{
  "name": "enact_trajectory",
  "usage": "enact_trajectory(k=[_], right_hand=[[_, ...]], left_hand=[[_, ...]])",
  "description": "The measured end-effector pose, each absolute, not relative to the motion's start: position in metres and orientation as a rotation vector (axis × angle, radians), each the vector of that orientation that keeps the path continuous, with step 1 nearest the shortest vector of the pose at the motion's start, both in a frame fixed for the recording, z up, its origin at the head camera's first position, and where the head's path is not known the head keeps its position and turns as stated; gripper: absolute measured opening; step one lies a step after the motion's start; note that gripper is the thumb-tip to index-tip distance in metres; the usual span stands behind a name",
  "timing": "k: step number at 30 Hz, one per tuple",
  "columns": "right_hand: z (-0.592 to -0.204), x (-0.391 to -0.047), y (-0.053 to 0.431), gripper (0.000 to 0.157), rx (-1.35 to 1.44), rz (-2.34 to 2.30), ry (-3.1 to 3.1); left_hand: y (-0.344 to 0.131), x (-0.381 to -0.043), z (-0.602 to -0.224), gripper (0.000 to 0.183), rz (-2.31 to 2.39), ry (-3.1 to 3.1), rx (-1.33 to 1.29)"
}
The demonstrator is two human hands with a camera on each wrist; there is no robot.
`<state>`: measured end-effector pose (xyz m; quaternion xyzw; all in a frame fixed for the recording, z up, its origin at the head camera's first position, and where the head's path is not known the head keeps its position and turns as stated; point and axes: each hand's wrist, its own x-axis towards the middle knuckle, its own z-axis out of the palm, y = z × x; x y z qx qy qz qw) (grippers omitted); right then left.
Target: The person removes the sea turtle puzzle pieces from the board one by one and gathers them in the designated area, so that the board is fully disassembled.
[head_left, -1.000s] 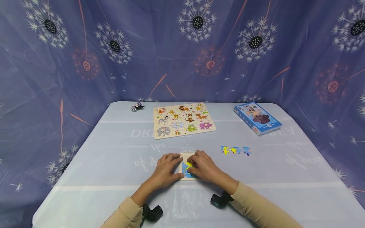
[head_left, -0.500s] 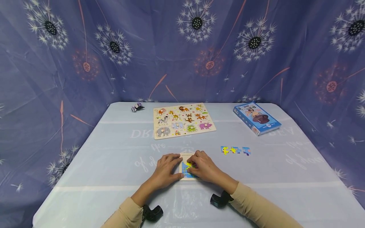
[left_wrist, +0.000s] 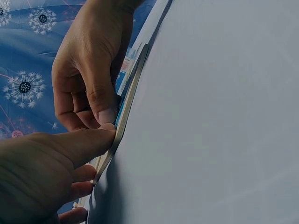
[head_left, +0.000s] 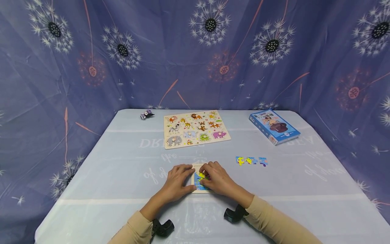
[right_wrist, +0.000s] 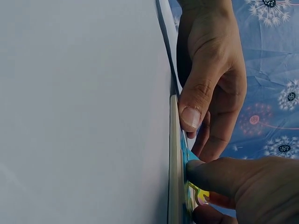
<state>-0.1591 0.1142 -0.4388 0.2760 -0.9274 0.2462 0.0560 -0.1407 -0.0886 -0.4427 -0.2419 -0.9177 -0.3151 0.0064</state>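
A small wooden jigsaw tray (head_left: 193,176) lies flat in front of me, with blue and yellow pieces fitted in its lower part. My left hand (head_left: 176,181) holds the tray's left side, thumb at the near corner and fingers farther up the edge. Over the tray, my right hand (head_left: 217,178) has its thumb and fingers curled on a jigsaw piece, mostly hidden by the hand. In the right wrist view a yellow piece (right_wrist: 201,192) shows between those fingers. Loose jigsaw pieces (head_left: 251,160) lie in a row beyond the right hand.
Farther back lies a wooden animal peg puzzle board (head_left: 196,128). To its right is a blue box (head_left: 275,126), and a small dark-and-purple toy (head_left: 147,114) sits at the far left. A patterned curtain (head_left: 170,51) closes off the table's rear.
Both hands stay at the tray. The right hand's fingers shift very slightly over the piece, and a bit more yellow shows beneath them. The loose pieces have not moved.
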Motion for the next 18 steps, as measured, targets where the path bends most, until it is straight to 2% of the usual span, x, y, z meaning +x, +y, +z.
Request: enact_trajectory(k=[18], right_hand=[[-0.4396,-0.158,0.1106,0.023,0.773,0.804,-2.841]], left_hand=[[-0.0885,-0.1429,-0.4458,0.058,-0.953,-2.87,-0.759]])
